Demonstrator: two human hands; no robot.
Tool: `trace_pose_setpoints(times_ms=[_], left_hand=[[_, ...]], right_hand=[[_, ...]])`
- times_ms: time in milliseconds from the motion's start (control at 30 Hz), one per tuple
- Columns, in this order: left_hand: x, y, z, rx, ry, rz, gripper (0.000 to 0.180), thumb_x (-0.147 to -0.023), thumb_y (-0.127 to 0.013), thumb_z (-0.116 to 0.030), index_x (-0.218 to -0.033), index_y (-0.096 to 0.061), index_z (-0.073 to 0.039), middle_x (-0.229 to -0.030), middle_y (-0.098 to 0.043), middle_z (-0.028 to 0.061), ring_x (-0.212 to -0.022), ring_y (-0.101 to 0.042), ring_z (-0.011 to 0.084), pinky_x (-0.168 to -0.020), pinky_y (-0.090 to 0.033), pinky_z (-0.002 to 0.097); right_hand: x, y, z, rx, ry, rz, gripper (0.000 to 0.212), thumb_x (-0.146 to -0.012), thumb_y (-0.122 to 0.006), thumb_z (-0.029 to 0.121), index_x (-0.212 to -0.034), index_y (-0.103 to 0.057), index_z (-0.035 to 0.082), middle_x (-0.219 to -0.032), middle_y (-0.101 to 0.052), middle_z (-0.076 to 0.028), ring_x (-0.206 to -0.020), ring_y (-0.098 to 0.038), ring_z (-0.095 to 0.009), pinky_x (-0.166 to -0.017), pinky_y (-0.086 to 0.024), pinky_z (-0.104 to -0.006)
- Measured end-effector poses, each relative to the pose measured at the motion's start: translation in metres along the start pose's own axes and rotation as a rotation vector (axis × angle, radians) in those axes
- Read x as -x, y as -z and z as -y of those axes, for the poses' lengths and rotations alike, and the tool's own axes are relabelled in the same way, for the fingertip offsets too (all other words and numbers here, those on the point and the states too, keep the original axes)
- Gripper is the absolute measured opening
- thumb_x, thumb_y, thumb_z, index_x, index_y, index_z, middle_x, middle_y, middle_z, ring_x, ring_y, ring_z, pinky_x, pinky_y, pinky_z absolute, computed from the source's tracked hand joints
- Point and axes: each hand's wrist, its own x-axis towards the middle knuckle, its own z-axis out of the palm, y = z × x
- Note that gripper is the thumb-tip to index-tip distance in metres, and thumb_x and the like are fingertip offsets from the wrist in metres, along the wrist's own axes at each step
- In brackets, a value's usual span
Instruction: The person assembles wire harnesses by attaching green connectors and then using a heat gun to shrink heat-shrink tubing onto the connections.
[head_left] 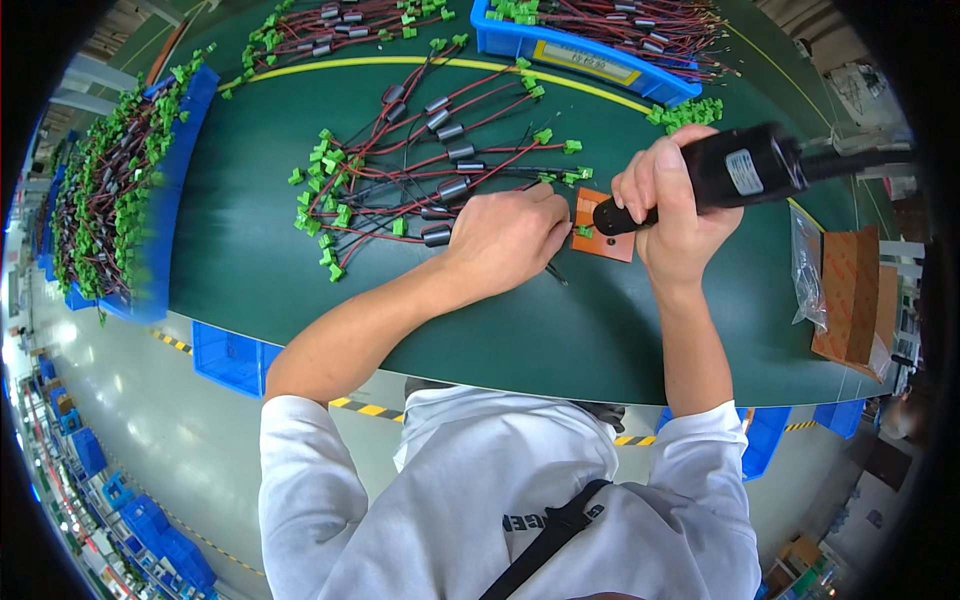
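My right hand (668, 205) is wrapped round a black electric screwdriver (745, 172), tilted with its tip end over a small orange block (612, 248). A green terminal connector (584, 231) sits on the block, right by the tool's tip. My left hand (505, 238) is closed beside the block's left edge. Dark wire ends (557, 274) stick out below its fingers; the rest of what it pinches is hidden. Just beyond the left hand, red and black cables with grey cylinders (460, 150) and green connectors (325, 160) lie spread on the green table (250, 220).
A blue bin (600, 62) of cables stands at the far side, with loose green connectors (690, 113) beside it. Another blue bin (185, 190) heaped with cables is at the left. An open cardboard box (848, 290) and clear plastic bag (808, 270) lie at the right.
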Motion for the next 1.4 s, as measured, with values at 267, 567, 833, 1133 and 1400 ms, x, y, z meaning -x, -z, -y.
trace_pose_setpoints(times_ms=[267,567,833,1133,1400], left_hand=[[-0.009,0.014,0.001,0.332,0.030,-0.195,0.018,-0.099,-0.072,-0.012,-0.115,-0.073,-0.002,-0.096,-0.066,0.0126,-0.089,-0.070,0.0300,-0.074,-0.054,0.0413],[-0.049,0.107,0.094,-0.376,0.198,-0.369,0.036,-0.097,-0.075,-0.030,-0.120,-0.074,-0.002,-0.114,-0.070,0.0221,-0.103,-0.070,0.0416,-0.089,-0.057,0.0501],[-0.061,0.121,0.157,-0.003,0.043,0.175,0.029,-0.094,-0.075,-0.012,-0.122,-0.078,-0.004,-0.114,-0.074,0.0165,-0.107,-0.071,0.0345,-0.093,-0.057,0.0438],[-0.033,0.125,0.111,0.274,-0.043,0.284,0.066,-0.091,-0.080,-0.020,-0.152,-0.057,-0.007,-0.144,-0.065,0.0189,-0.132,-0.063,0.0333,-0.115,-0.049,0.0418],[0.005,0.130,0.105,-0.050,0.181,0.244,0.075,-0.085,-0.085,-0.041,-0.145,-0.060,-0.004,-0.127,-0.063,0.0188,-0.121,-0.063,0.0386,-0.107,-0.052,0.0462]], right_hand=[[-0.015,0.051,0.038,0.638,0.402,-0.262,0.052,-0.099,-0.072,0.001,-0.142,-0.042,0.001,-0.124,-0.063,-0.015,-0.103,-0.064,-0.021,-0.094,-0.056,-0.0378],[0.010,-0.001,0.034,1.010,0.373,0.606,0.084,-0.073,-0.093,0.040,-0.139,-0.057,0.003,-0.141,-0.058,-0.019,-0.132,-0.054,-0.040,-0.114,-0.044,-0.0526],[-0.017,-0.007,-0.030,1.373,0.245,0.928,0.111,-0.067,-0.098,0.036,-0.156,-0.043,-0.002,-0.166,-0.037,-0.020,-0.157,-0.033,-0.037,-0.129,-0.028,-0.0529],[-0.089,-0.033,-0.066,1.454,-0.010,1.314,0.135,-0.057,-0.101,0.044,-0.162,-0.032,-0.005,-0.173,-0.026,-0.023,-0.162,-0.023,-0.037,-0.134,-0.021,-0.0480],[-0.065,-0.034,-0.050,1.368,-0.063,1.306,0.118,-0.068,-0.097,0.044,-0.157,-0.038,-0.008,-0.151,-0.049,-0.024,-0.143,-0.047,-0.040,-0.120,-0.041,-0.0463]])
